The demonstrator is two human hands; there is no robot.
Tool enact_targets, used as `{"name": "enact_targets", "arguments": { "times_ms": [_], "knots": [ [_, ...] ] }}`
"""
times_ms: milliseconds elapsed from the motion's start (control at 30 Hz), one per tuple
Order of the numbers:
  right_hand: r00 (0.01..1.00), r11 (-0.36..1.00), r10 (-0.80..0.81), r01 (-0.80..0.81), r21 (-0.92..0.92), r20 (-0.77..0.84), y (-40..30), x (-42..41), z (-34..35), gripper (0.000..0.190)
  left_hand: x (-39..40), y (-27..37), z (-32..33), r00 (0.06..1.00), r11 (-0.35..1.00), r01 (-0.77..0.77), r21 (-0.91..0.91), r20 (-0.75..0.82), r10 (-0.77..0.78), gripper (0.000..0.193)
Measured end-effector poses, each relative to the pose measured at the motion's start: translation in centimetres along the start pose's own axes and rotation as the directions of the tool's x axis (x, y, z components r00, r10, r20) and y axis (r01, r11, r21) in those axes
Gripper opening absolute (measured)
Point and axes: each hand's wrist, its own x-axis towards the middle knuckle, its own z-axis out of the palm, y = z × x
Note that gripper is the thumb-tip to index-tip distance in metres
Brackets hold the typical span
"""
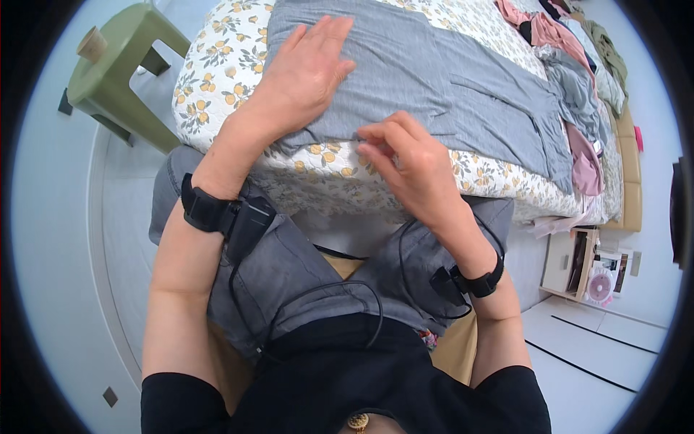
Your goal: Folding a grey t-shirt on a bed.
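Observation:
A grey knit garment [396,65] lies spread lengthwise across a bed. Its wide end is at the left, and what looks like a sleeve lies along its right part. My left hand [309,73] rests palm down on the wide end, with the fingers extended. Near the garment's front edge, my right hand [420,163] hovers with bent fingers; a gap shows between thumb and fingertips, and I see nothing held there. Under the garment is a white quilted bedspread [230,70] printed with yellow fruit and grey leaves.
A green plastic stool [122,59] with a paper cup [92,44] stands at the left. Crumpled clothes [564,32] are piled at the bed's right end, near a tan padded headboard [629,179]. A bedside cabinet [561,263] and pink fan [601,286] stand lower right. Black cables [325,285] cross my lap.

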Motion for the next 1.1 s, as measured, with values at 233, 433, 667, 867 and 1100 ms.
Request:
{"name": "enact_targets", "arguments": {
  "times_ms": [233, 433, 667, 867, 1100],
  "knots": [
    [0.999, 0.999, 0.044, -0.044, 0.011, 0.005, 0.6, -0.2, 0.9, 0.012, -0.2, 0.7, -0.2, 0.999, 1.000, 0.018, -0.026, 0.052, -0.017, 0.052],
    [0.991, 0.978, 0.130, -0.125, 0.167, -0.024, 1.1, 1.9, -4.7, 0.007, 0.0, 0.8, -0.8, 0.993, 0.999, 0.044, 0.013, 0.108, -0.045, 0.054],
    [0.961, 0.958, 0.233, -0.201, 0.203, -0.149, 8.2, 9.2, -3.7, 0.018, 1.0, 2.7, -0.3, 0.994, 0.949, -0.087, -0.303, 0.041, 0.104, 0.020],
    [0.987, 0.978, 0.151, -0.143, 0.149, -0.048, 8.3, 10.2, 0.2, 0.013, 0.7, 1.6, -0.5, 0.985, 0.932, -0.079, -0.354, 0.118, 0.129, 0.015],
    [0.998, 0.997, 0.051, -0.048, 0.062, -0.038, 8.3, 9.6, 1.0, 0.012, 0.7, 1.6, -0.7, 0.978, 0.928, -0.043, -0.370, 0.173, 0.114, 0.016]
  ]
}}
